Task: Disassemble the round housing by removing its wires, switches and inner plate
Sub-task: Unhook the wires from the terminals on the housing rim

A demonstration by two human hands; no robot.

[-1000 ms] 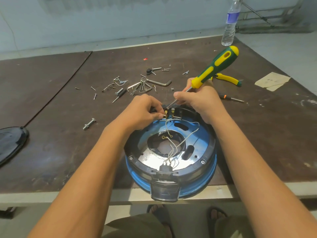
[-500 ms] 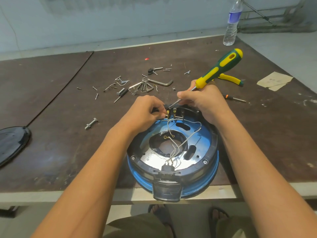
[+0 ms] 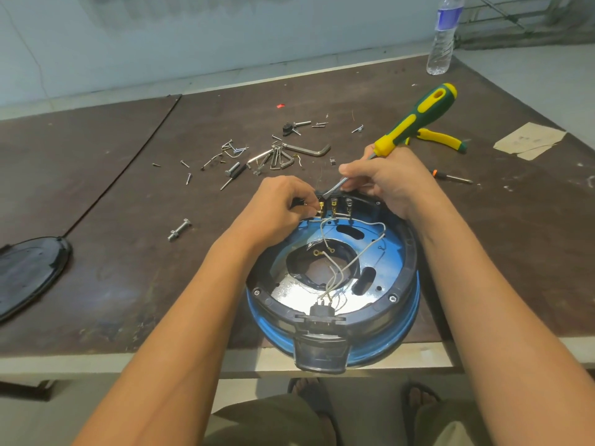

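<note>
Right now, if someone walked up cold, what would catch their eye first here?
The blue round housing sits at the table's near edge, white wires looping across its shiny inner plate. At its far rim the right hand grips a green-and-yellow screwdriver while the left hand pinches a brass connector. Behind them, loose screws and hex keys lie scattered.

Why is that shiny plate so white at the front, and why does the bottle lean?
Head view: a bright reflection washes out the near side of the plate; head view: the wide lens stretches the edges, so the bottle tilts; head view: the left hand pinching a wire and the right hand gripping the screwdriver look sharp, no blur.
</note>
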